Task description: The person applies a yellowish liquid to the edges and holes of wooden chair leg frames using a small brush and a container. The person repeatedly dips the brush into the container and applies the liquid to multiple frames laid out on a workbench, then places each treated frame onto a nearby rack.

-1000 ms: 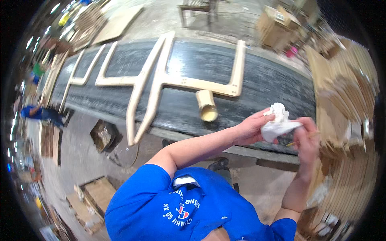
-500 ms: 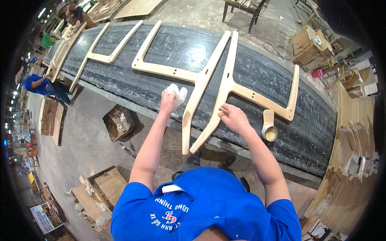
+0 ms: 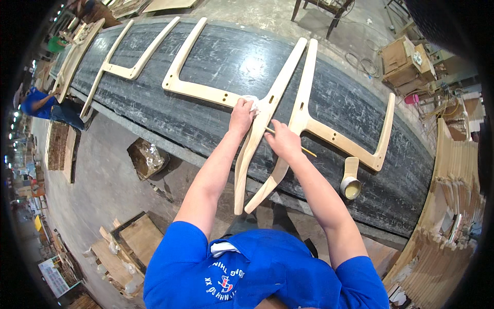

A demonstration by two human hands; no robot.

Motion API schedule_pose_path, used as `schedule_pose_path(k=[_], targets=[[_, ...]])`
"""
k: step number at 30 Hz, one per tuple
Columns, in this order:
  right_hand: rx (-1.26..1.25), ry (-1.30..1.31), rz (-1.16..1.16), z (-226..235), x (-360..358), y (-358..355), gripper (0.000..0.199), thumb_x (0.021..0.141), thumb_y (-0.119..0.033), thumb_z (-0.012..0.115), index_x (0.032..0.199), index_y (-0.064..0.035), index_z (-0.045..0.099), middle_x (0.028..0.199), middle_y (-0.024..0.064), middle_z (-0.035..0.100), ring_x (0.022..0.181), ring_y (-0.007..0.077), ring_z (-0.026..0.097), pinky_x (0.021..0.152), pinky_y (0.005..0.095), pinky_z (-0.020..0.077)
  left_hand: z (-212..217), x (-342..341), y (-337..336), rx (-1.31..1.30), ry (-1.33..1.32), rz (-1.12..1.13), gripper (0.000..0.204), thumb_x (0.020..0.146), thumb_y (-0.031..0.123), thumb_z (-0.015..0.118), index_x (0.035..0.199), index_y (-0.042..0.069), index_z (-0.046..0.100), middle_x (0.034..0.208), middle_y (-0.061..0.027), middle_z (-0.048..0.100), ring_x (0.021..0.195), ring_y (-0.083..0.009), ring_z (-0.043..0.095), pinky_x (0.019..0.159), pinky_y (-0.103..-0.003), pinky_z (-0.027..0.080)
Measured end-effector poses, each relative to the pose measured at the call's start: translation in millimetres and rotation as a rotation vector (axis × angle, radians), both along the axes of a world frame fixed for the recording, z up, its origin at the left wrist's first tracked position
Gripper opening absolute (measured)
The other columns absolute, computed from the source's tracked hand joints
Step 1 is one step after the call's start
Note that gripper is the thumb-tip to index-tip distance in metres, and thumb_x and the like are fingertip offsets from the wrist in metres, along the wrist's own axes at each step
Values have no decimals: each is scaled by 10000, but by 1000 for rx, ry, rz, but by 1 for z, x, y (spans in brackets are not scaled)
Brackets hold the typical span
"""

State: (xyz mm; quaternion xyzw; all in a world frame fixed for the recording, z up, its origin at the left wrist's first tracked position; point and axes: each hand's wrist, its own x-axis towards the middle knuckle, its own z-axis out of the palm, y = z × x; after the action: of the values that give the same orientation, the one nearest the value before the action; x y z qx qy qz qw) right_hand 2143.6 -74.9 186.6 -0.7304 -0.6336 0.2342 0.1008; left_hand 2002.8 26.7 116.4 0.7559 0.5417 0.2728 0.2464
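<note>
My left hand (image 3: 241, 119) presses a crumpled white cloth (image 3: 253, 104) onto the joint of a pale wooden chair-side frame (image 3: 203, 91), its fingers closed round the cloth. Just to the right, my right hand (image 3: 284, 141) grips a thin wooden stick (image 3: 309, 152); one end pokes out past the fingertips close to the same frame's leg, the other shows behind the hand. A second, mirrored frame (image 3: 347, 139) lies beside it under my right forearm. On the dark tabletop (image 3: 226, 56), a small round cup (image 3: 351, 189) holds pale yellow paste, with a flat wooden piece (image 3: 351, 166) against it.
Another wooden frame (image 3: 121, 71) lies farther left on the long table. Two people in blue (image 3: 38, 103) and green (image 3: 55, 44) work at its far left end. An open box (image 3: 146, 158) stands on the floor at left, stacked boards (image 3: 455, 165) at right.
My left hand has moved right with the cloth, from beside the frame onto its joint. My right hand has shifted left and up with the stick, to the left frame's leg.
</note>
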Motion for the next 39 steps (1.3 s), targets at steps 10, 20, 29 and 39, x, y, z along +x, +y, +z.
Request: schedule_pose_path(k=[10,20,29,39], targets=[[107,-162,332,-34,-54,-16,596,712,-276,680,1140,93,488,1132,162,442,931,272,516,641,348,523,0,11,21,130,57,-108,276,722,63,674,997,56,642,955,-116,582,881,-293,586,763,-374,490],[148,-281,344,-53,-56,-16,340,799,-175,533,1063,27,605,1245,153,415,918,270,505,612,336,472,-7,36,20,222,175,-104,335,711,92,665,1045,94,637,1013,-95,568,945,-303,529,828,-390,449],[157,-213,331,-48,-46,-20,410,769,-165,574,1133,22,561,1203,110,421,880,245,518,596,313,477,7,8,41,63,179,-467,281,750,109,655,1025,104,601,961,-113,532,843,-332,560,751,-404,475],[160,-236,330,-48,-46,-17,381,759,-163,581,1080,43,576,1170,133,442,900,243,529,616,323,509,-6,40,37,149,441,-95,231,832,263,590,975,89,538,932,-132,532,811,-349,576,689,-472,457]])
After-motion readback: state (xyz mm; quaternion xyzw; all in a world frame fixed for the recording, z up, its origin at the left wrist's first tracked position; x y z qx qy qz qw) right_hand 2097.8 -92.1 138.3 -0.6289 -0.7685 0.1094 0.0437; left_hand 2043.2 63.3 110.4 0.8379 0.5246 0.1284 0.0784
